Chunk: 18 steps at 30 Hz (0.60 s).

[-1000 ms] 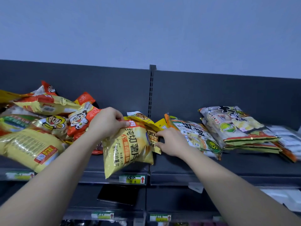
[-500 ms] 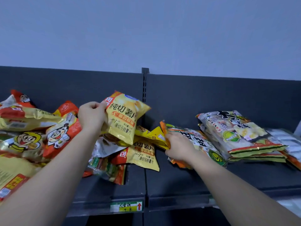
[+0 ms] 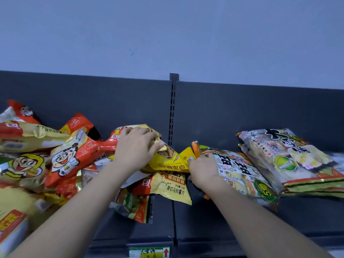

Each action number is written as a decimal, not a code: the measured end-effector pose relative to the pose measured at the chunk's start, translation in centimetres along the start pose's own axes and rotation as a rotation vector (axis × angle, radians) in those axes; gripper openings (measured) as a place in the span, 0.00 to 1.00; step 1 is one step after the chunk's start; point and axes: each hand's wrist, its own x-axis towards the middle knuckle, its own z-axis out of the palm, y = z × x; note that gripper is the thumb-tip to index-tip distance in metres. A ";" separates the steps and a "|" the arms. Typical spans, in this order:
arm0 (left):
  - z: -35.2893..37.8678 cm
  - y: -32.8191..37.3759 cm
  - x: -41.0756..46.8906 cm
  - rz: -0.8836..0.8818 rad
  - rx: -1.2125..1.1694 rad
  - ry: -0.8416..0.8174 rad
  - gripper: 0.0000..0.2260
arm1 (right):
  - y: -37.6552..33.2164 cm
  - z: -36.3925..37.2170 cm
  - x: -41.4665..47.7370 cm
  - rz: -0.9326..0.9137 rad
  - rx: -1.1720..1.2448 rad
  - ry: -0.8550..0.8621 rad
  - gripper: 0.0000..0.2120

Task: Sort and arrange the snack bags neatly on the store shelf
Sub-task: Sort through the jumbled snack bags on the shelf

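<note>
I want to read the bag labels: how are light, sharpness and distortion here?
Head view: dim, bluish light, little glare; top edge of the shelf back slants down rightward; print on the lower yellow chip bag is legible; far-left bags look soft.

Yellow potato-chip bags (image 3: 171,189): at least 5, under and either side of left hand (image 3: 136,146). Red cartoon-face bags (image 3: 74,159): at least 2, left of it. Rice-cracker bags (image 3: 242,174): 3, at and right of right hand (image 3: 202,172).

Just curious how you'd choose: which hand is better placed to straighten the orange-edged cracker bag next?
The right hand, probably: it grips the near edge of that cracker bag, while the left hand holds a yellow chip bag left of the shelf upright.
</note>
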 end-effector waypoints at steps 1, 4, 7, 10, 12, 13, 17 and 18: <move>0.2 0.1 -0.1 0.002 -0.002 -0.029 0.33 | 0.0 0.0 0.0 0.008 -0.012 0.007 0.08; 0.4 -0.1 -0.3 -0.062 -0.024 -0.058 0.35 | 0.4 0.2 -0.2 0.020 0.021 0.043 0.06; 0.3 -0.4 -0.2 -0.143 -0.104 -0.029 0.33 | 1.8 -0.3 -0.3 0.099 0.175 0.105 0.06; -0.1 0.1 0.0 -0.202 -0.130 -0.023 0.27 | 3.7 -1.5 0.0 0.222 0.396 0.243 0.05; -0.4 0.5 0.0 -0.243 -0.150 -0.005 0.24 | 5.0 -2.3 0.1 0.274 0.565 0.328 0.07; -0.5 0.8 -0.2 -0.234 -0.179 0.018 0.27 | 5.5 -2.7 0.2 0.285 0.641 0.355 0.08; -1.9 4.0 -0.1 -0.037 -0.322 -0.174 0.43 | 6.5 -4.5 -0.2 0.273 0.988 0.429 0.16; -1.7 5.1 0.0 -0.007 -0.225 -0.265 0.41 | 6.5 -5.0 -0.4 0.229 1.054 0.419 0.16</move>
